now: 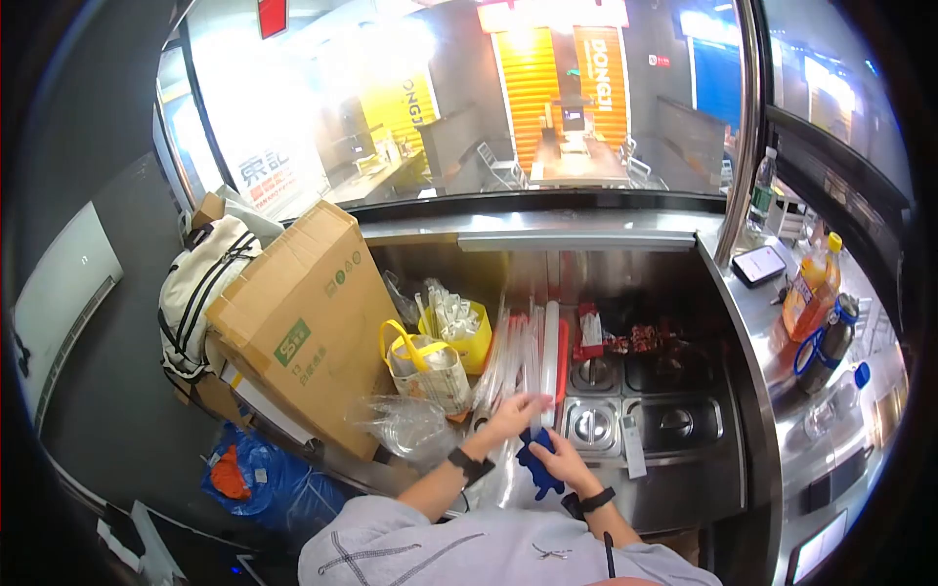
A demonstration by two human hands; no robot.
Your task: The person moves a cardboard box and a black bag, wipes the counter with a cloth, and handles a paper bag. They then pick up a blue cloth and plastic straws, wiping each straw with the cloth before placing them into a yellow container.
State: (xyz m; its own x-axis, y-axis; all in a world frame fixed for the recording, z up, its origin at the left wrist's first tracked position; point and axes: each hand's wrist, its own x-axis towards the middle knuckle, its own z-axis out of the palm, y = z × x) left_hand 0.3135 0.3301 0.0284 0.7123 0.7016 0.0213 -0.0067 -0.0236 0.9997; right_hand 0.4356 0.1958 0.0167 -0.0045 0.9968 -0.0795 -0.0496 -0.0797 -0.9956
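My right hand (562, 461) is closed on a dark blue, soft-looking piece (540, 471) with an uneven edge, which hangs below the fingers. My left hand (516, 417) is just above and to the left, its fingertips drawn together and slightly blurred over a strip of clear plastic (538, 420). What the left fingers pinch, I cannot tell. Both hands are over the near edge of a steel counter well. Long clear plastic sleeves (508, 356) lie just beyond them, beside a red tray (562, 356). Crumpled clear plastic (415, 430) lies left of the left forearm.
Steel lidded pans (592, 428) sit to the right. A yellow-handled bag (430, 376), a yellow bin (474, 337) and a large cardboard box (303, 322) stand left. Bottles (811, 283) and a phone (760, 264) occupy the right ledge. A blue plastic bag (278, 483) is lower left.
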